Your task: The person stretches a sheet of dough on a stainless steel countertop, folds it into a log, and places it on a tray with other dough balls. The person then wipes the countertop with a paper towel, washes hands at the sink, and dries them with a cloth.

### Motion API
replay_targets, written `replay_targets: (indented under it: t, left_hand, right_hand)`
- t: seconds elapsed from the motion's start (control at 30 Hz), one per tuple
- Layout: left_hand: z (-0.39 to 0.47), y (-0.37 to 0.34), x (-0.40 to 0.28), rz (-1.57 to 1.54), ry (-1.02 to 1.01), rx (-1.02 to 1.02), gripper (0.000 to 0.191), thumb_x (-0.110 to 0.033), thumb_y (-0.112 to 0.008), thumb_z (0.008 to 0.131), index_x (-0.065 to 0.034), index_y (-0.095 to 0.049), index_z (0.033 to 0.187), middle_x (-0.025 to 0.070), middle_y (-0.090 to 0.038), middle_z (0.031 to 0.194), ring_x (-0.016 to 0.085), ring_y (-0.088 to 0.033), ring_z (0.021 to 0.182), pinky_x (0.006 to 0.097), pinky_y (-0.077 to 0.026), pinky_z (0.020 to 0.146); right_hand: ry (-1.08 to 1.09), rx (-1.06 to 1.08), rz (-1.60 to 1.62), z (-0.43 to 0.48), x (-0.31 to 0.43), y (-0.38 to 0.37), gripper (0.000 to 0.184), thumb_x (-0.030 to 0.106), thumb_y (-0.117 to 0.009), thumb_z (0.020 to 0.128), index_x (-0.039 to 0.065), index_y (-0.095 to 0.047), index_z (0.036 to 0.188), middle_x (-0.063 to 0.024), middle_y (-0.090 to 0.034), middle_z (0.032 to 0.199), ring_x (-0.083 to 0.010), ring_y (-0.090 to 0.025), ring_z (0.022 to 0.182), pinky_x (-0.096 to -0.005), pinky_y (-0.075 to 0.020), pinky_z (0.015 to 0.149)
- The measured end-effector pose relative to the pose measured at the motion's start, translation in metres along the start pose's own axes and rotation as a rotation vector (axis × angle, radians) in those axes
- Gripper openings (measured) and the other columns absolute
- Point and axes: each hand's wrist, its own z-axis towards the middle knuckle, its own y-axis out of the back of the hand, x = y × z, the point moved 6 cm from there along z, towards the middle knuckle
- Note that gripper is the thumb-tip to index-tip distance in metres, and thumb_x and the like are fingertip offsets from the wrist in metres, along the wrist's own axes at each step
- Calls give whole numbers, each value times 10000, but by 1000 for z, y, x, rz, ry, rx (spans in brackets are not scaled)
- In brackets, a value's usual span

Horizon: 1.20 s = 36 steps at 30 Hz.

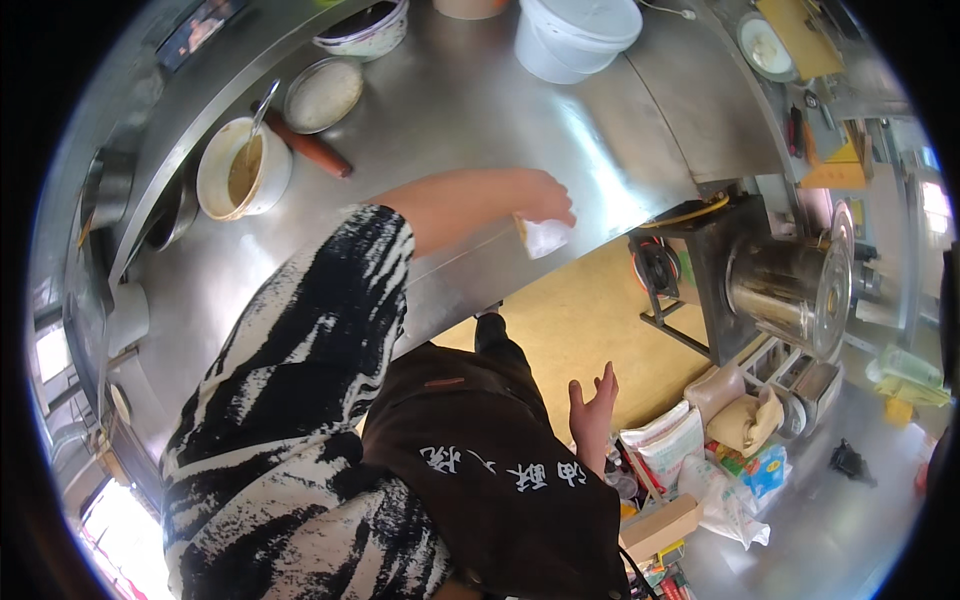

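Observation:
My left hand [546, 201] reaches across the steel counter [465, 105] and is closed on a small white piece, perhaps a cloth or a scraper, [546, 238] at the counter's front edge. Beside my dark apron, to the right, my right hand [592, 409] is held over the floor with its fingers apart and nothing in it. Left of the left forearm stands a white tub [277, 174] of brown paste or sauce with a metal spoon [262, 109] in it. A reddish-brown rolling pin [319, 152] lies beside the tub, near a round dish with whitish contents [325, 95].
White plastic buckets [566, 52] and a patterned bowl [375, 37] stand along the counter's far side. To the right are a black metal stand [724, 285] with a large steel cylinder [780, 289], and a hose reel [656, 266]. Sacks [667, 442] and a cardboard box [660, 529] sit at lower right.

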Motion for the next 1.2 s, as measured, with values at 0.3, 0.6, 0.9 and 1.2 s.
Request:
replay_targets:
  t: [0.3, 0.6, 0.9, 1.2]
  left_hand:
    - [-293, -119, -73, -23, 29, 105, 495, -149, -687, 951, -243, -576, 1425, 49, -665, 1235, 305, -625, 1228, 492, -562, 947]
    - [-645, -271, -192, -270, 511, 12, 497, -182, -706, 959, -226, -552, 1429, -1, -626, 1310, 249, -604, 1255, 451, -545, 1015]
    - [-758, -412, -322, -857, 1767, -405, 571, -296, -719, 979, -156, -495, 1485, 179, -717, 1238, 399, -701, 1103, 492, -567, 957]
    - [-635, -399, -366, -1084, 2256, -1513, 506, -253, -747, 937, 21, -537, 1307, 307, -734, 1000, 480, -730, 903, 510, -585, 779]
  right_hand:
    - [242, 126, -31, -28, 71, -66, 833, 171, -741, 958, 8, -284, 1635, -313, -375, 1562, -476, -525, 1338, -515, -471, 1119]
    - [560, 374, -211, -77, 178, -167, 819, 160, -732, 950, -2, -299, 1626, -316, -378, 1568, -478, -487, 1384, -506, -453, 1147]
    - [1016, 532, -480, -63, 267, -271, 774, 275, -701, 1000, -16, -326, 1612, -315, -357, 1613, -498, -396, 1469, -540, -362, 1216]
    - [1482, 523, -880, -139, 289, -416, 936, 584, -559, 1014, -65, -291, 1633, -241, -200, 1746, -418, -140, 1629, -581, -117, 1316]
